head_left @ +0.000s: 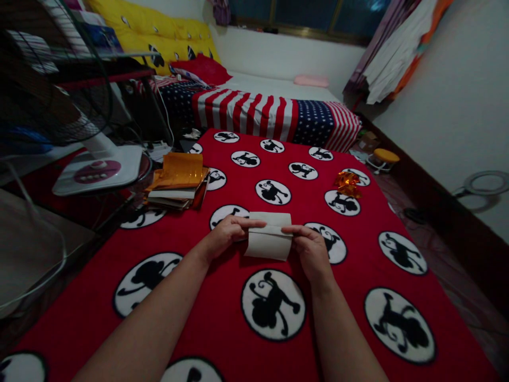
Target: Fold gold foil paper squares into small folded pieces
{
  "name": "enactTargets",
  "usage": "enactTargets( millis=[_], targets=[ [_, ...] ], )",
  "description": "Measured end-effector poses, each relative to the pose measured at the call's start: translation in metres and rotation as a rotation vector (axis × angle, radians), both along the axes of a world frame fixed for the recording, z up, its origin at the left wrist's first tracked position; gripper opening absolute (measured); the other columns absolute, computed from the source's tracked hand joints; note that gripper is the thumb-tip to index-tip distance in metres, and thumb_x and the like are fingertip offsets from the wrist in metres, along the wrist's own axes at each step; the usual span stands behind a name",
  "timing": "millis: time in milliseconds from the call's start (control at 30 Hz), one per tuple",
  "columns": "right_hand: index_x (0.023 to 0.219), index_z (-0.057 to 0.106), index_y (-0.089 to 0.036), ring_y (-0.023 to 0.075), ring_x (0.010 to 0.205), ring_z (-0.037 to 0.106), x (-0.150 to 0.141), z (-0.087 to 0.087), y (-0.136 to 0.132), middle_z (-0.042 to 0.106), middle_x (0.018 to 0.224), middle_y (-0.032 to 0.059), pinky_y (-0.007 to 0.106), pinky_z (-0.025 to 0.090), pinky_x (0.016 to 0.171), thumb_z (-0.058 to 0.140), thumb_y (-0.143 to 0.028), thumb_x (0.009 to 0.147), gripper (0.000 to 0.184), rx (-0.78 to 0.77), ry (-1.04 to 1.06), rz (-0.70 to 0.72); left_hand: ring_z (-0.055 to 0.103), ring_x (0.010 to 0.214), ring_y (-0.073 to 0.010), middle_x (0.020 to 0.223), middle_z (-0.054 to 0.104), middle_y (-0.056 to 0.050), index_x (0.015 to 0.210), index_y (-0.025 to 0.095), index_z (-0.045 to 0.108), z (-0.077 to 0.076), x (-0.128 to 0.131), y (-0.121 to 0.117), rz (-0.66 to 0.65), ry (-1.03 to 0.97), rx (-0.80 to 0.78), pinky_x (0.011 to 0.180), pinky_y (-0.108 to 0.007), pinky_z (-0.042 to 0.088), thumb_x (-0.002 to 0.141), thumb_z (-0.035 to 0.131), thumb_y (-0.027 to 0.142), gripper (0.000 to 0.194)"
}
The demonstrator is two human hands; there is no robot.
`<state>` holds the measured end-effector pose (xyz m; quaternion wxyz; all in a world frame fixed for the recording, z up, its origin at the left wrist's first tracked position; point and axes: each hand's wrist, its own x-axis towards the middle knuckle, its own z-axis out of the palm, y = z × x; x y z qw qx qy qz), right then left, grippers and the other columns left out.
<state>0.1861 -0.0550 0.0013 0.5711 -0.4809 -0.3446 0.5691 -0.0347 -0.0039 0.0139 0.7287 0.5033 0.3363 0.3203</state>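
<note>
A pale, off-white sheet of paper point(269, 241) lies partly folded on the red blanket point(358, 318) with black monkey prints in white circles. My left hand point(228, 233) pinches the sheet's left side, thumb and fingers stretched along the fold line. My right hand point(310, 246) pinches the right side at the same fold. Both hands are closed on the paper, which rests against the blanket.
A stack of gold and dark paper sheets point(178, 180) lies at the blanket's left edge. A crumpled gold foil piece point(348, 184) sits to the far right. A fan base point(99, 170) stands at left; a striped bed point(270, 114) lies beyond.
</note>
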Motion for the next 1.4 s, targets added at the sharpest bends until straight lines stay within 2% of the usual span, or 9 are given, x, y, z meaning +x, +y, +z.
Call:
enactTargets(
  millis=[133, 267, 500, 633, 733, 867, 1167, 1267, 1400],
  targets=[
    [0.086, 0.075, -0.022, 0.0159, 0.071, 0.066, 0.002, -0.002, -0.002, 0.074, 0.08, 0.0008, 0.025, 0.05, 0.065, 0.067, -0.012, 0.063, 0.026, 0.005, -0.011, 0.05, 0.066, 0.092, -0.0201, 0.105, 0.073, -0.008, 0.115, 0.016, 0.07, 0.002, 0.0, -0.002, -0.003, -0.008, 0.012, 0.078, -0.025, 0.047, 0.06, 0.058, 0.006, 0.056],
    [0.088, 0.074, -0.024, 0.0147, 0.068, 0.066, 0.001, 0.001, -0.003, 0.074, 0.082, 0.0006, 0.024, 0.05, 0.061, 0.078, -0.02, 0.064, 0.025, 0.017, -0.001, 0.097, 0.068, 0.093, -0.0217, 0.106, 0.073, -0.01, 0.116, 0.016, 0.069, 0.001, 0.002, -0.004, 0.014, -0.04, 0.004, 0.078, -0.027, 0.05, 0.065, 0.071, 0.013, 0.05],
    [0.094, 0.075, -0.026, 0.0182, 0.08, 0.067, -0.002, 0.006, -0.002, 0.074, 0.093, 0.0013, 0.026, 0.051, 0.069, 0.085, -0.014, 0.052, 0.045, 0.089, -0.036, 0.156, 0.069, 0.086, -0.0192, 0.101, 0.074, -0.01, 0.108, 0.013, 0.072, -0.003, 0.009, -0.002, 0.117, 0.048, 0.076, 0.071, -0.022, 0.051, 0.065, 0.077, 0.018, 0.044],
    [0.091, 0.076, -0.024, 0.0182, 0.073, 0.065, -0.003, 0.0, -0.002, 0.072, 0.082, 0.0024, 0.027, 0.05, 0.066, 0.08, -0.023, 0.064, 0.027, 0.129, -0.155, 0.146, 0.07, 0.082, -0.0185, 0.094, 0.075, -0.009, 0.105, 0.012, 0.073, -0.006, 0.013, -0.002, 0.108, 0.076, 0.134, 0.07, -0.023, 0.052, 0.064, 0.075, 0.015, 0.042],
    [0.088, 0.077, -0.024, 0.0204, 0.083, 0.066, -0.004, 0.0, -0.002, 0.072, 0.092, 0.005, 0.028, 0.05, 0.071, 0.075, -0.027, 0.073, 0.015, 0.224, -0.266, 0.113, 0.07, 0.081, -0.0187, 0.095, 0.075, -0.008, 0.103, 0.013, 0.074, -0.007, 0.016, -0.003, 0.111, 0.073, 0.181, 0.069, -0.023, 0.053, 0.061, 0.075, 0.013, 0.042],
    [0.086, 0.078, -0.025, 0.023, 0.094, 0.065, -0.008, 0.004, -0.002, 0.071, 0.1, 0.0059, 0.031, 0.05, 0.08, 0.073, -0.025, 0.074, 0.013, 0.319, -0.358, 0.092, 0.069, 0.083, -0.019, 0.097, 0.074, -0.008, 0.098, 0.013, 0.075, -0.006, 0.019, -0.005, 0.134, 0.081, 0.237, 0.072, -0.024, 0.053, 0.058, 0.077, 0.014, 0.04],
    [0.09, 0.076, -0.024, 0.0211, 0.091, 0.064, -0.009, 0.0, -0.001, 0.069, 0.098, 0.0044, 0.031, 0.05, 0.08, 0.072, -0.031, 0.077, 0.015, 0.27, -0.296, 0.099, 0.066, 0.075, -0.0153, 0.085, 0.073, -0.006, 0.087, 0.015, 0.078, -0.011, 0.018, -0.004, 0.214, 0.123, 0.365, 0.069, -0.023, 0.051, 0.071, 0.073, 0.028, 0.02],
    [0.087, 0.076, -0.023, 0.0205, 0.09, 0.063, -0.012, 0.002, -0.001, 0.068, 0.096, 0.0037, 0.032, 0.051, 0.081, 0.07, -0.032, 0.079, 0.014, 0.271, -0.267, 0.078, 0.062, 0.063, -0.0134, 0.072, 0.071, -0.004, 0.082, 0.013, 0.078, -0.008, 0.019, -0.005, 0.231, 0.114, 0.307, 0.06, -0.021, 0.048, 0.066, 0.078, 0.033, 0.025],
    [0.086, 0.077, -0.024, 0.0226, 0.098, 0.062, -0.013, 0.003, 0.0, 0.069, 0.102, 0.0041, 0.036, 0.048, 0.09, 0.07, -0.031, 0.079, 0.012, 0.298, -0.319, 0.009, 0.063, 0.061, -0.0147, 0.074, 0.072, -0.005, 0.085, 0.012, 0.076, -0.002, 0.023, -0.008, 0.2, 0.067, 0.175, 0.058, -0.024, 0.05, 0.06, 0.083, 0.04, 0.038]
  ],
)
